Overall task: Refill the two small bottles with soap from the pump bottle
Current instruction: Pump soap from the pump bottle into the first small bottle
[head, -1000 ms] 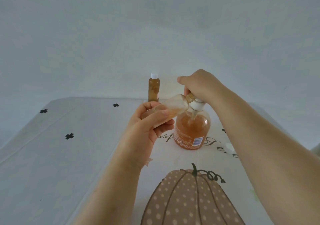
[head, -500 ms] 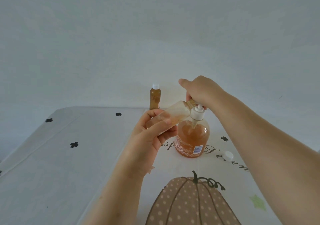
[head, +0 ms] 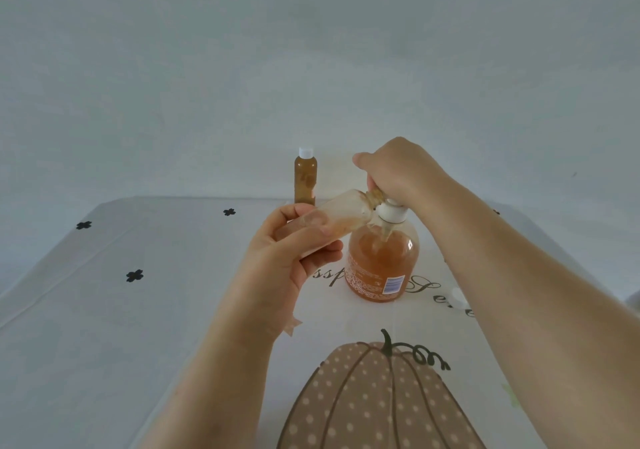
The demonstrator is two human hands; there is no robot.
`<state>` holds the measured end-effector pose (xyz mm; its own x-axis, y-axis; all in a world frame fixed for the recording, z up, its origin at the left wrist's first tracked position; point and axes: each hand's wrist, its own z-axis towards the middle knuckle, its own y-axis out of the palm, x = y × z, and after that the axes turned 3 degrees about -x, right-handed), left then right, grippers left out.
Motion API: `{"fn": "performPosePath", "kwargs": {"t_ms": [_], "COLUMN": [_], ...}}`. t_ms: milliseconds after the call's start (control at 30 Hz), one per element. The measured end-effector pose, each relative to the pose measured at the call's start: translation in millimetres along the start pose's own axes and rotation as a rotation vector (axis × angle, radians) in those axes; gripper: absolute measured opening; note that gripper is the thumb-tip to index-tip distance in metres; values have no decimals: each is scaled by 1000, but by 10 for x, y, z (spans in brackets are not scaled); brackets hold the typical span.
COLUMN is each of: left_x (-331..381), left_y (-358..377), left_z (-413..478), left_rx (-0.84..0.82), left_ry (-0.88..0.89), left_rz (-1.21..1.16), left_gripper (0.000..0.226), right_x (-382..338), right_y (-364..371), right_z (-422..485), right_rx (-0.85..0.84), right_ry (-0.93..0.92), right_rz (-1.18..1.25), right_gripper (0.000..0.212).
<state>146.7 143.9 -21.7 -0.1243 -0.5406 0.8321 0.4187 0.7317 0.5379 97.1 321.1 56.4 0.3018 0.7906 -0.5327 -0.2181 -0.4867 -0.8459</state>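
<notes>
Two hands have hardly moved in the last second, so the pumping goes on and this fill is not done yet. Nearest, on the worktop (head: 138,310), is a pumpkin picture (head: 374,400). Past it the left hand (head: 287,258) holds the open small bottle (head: 343,216) tipped on its side, fingers and thumb wrapped round it, its mouth up against the spout of the pump bottle (head: 381,265). Only a little orange soap lies along its low side; most of it looks empty. The pump bottle stands upright with lots of orange soap inside. The right hand (head: 401,171) sits on the pump top, fingers curled down over it. A white cap (head: 457,298) lies off to the right. Farthest back stands the other small bottle (head: 305,180), capped and full of soap, so I think that one is finished.
</notes>
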Motion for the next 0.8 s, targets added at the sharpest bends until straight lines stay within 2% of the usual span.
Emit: {"fn": "performPosePath", "kwargs": {"t_ms": [533,800], "left_x": [6,45], "left_y": [27,73], "left_z": [-31,-84], "left_rx": [-9,-56], "left_ry": [-3,28], "left_rz": [-10,-49], "left_gripper": [32,34], "right_x": [-34,-154], "right_y": [-42,-205], "right_z": [-100,-195], "right_rx": [30,52], "right_ry": [11,-16], "right_rz": [23,-88], "right_gripper": [39,40]}}
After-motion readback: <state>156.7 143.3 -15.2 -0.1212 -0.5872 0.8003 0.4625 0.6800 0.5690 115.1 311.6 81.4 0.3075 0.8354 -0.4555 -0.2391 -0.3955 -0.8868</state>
